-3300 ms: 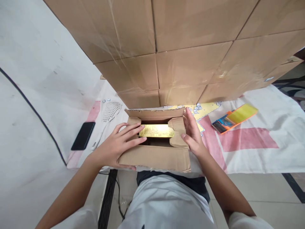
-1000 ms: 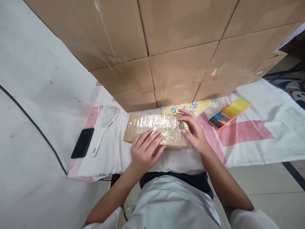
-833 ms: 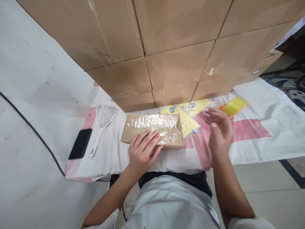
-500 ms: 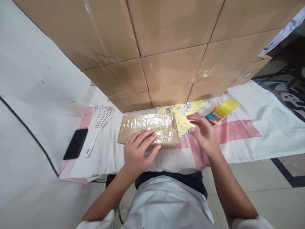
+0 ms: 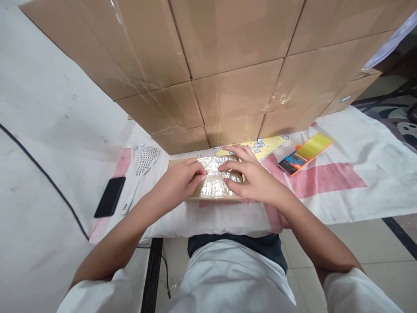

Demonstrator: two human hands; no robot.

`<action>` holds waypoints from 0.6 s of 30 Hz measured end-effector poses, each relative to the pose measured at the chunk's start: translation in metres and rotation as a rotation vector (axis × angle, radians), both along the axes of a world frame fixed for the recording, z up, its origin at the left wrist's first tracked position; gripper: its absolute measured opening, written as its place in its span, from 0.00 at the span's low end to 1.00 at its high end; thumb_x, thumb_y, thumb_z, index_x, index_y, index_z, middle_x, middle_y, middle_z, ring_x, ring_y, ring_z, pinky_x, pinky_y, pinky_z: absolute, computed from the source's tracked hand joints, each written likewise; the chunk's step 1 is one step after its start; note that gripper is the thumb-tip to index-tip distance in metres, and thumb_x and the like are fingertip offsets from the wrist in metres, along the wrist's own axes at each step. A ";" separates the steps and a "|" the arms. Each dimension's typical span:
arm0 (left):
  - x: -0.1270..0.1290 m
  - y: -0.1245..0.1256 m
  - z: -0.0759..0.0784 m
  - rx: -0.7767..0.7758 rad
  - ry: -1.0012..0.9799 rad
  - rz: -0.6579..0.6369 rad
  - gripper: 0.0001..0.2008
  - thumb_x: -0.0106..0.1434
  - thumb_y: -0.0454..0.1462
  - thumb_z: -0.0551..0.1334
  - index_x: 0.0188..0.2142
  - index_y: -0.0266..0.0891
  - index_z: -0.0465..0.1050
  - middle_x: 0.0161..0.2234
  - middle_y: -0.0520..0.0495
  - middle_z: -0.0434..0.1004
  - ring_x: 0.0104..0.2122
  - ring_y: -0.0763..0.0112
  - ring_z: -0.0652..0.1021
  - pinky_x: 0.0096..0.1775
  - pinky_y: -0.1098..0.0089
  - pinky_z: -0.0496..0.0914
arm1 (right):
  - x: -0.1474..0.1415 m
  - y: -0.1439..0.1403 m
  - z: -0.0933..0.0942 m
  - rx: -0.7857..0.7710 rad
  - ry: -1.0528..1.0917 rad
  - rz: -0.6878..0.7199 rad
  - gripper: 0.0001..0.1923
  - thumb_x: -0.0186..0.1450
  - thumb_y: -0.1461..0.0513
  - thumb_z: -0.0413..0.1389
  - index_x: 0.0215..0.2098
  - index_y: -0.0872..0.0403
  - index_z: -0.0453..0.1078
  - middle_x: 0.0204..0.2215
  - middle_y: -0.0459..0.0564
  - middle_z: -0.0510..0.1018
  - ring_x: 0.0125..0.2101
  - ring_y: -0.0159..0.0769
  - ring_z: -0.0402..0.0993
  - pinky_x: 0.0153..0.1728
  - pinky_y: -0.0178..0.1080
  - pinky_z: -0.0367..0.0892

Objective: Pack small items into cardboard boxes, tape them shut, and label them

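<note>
A small cardboard box [image 5: 213, 198] lies in front of me, its top covered with shiny clear packing tape [image 5: 211, 184]. Over the left part of the box, my left hand [image 5: 184, 180] is closed, thumb and fingertips pinched together at the taped top. Whatever it may hold there is hidden. My right hand [image 5: 249, 176] reaches over the box's right end with its fingers apart and curved, the fingertips over the tape. I cannot tell whether they touch it.
Taped cardboard boxes [image 5: 234, 91] are stacked like a wall behind. An orange tape dispenser [image 5: 304, 152] lies to the right. At left are a white perforated skimmer [image 5: 146, 161] and a black phone [image 5: 110, 197], beside the wall [image 5: 39, 143]. A patterned cloth [image 5: 339, 187] covers the table.
My right hand has moved left from beside the box to over its right end. My left hand has turned and gone from spread flat on the box to a pinch.
</note>
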State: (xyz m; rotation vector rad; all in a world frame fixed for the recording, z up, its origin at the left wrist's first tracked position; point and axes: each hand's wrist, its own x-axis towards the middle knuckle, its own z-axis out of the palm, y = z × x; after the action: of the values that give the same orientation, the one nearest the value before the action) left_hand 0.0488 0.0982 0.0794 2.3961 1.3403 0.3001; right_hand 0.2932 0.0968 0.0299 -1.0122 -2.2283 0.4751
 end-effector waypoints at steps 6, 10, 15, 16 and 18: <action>0.002 -0.013 -0.022 0.468 0.143 -0.004 0.11 0.72 0.32 0.52 0.34 0.38 0.70 0.33 0.46 0.76 0.35 0.64 0.74 0.36 0.65 0.67 | -0.004 0.007 0.008 -0.016 -0.018 0.052 0.09 0.66 0.62 0.58 0.43 0.52 0.79 0.64 0.57 0.68 0.65 0.55 0.58 0.64 0.61 0.59; 0.000 -0.027 -0.039 0.741 0.221 0.010 0.09 0.71 0.30 0.54 0.35 0.38 0.69 0.32 0.44 0.74 0.34 0.62 0.73 0.36 0.64 0.66 | -0.007 0.011 0.023 -0.014 -0.067 0.108 0.08 0.66 0.64 0.57 0.39 0.51 0.79 0.63 0.56 0.69 0.66 0.55 0.57 0.63 0.61 0.59; -0.002 -0.040 -0.046 0.825 0.181 0.044 0.07 0.68 0.27 0.56 0.35 0.39 0.66 0.33 0.45 0.73 0.34 0.63 0.73 0.35 0.65 0.66 | -0.012 0.018 0.034 -0.051 -0.150 0.176 0.11 0.68 0.62 0.57 0.46 0.49 0.79 0.64 0.57 0.68 0.65 0.58 0.56 0.60 0.63 0.59; -0.002 -0.042 -0.047 0.830 0.163 0.048 0.08 0.68 0.26 0.57 0.35 0.39 0.66 0.33 0.45 0.73 0.34 0.63 0.73 0.35 0.65 0.66 | -0.013 0.020 0.034 -0.061 -0.154 0.185 0.12 0.68 0.62 0.56 0.47 0.49 0.79 0.64 0.56 0.68 0.64 0.57 0.58 0.59 0.62 0.59; -0.001 -0.045 -0.048 0.850 0.117 0.054 0.07 0.67 0.26 0.57 0.35 0.39 0.65 0.32 0.45 0.73 0.34 0.63 0.73 0.35 0.66 0.67 | -0.015 0.022 0.034 -0.073 -0.148 0.193 0.11 0.68 0.63 0.56 0.46 0.48 0.79 0.63 0.56 0.69 0.63 0.55 0.59 0.59 0.60 0.59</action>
State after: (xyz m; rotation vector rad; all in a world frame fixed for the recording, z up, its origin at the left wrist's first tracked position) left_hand 0.0475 0.0534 0.0312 3.0823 1.5381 0.9100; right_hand 0.2781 0.1193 0.0636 -0.8977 -2.4712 0.5865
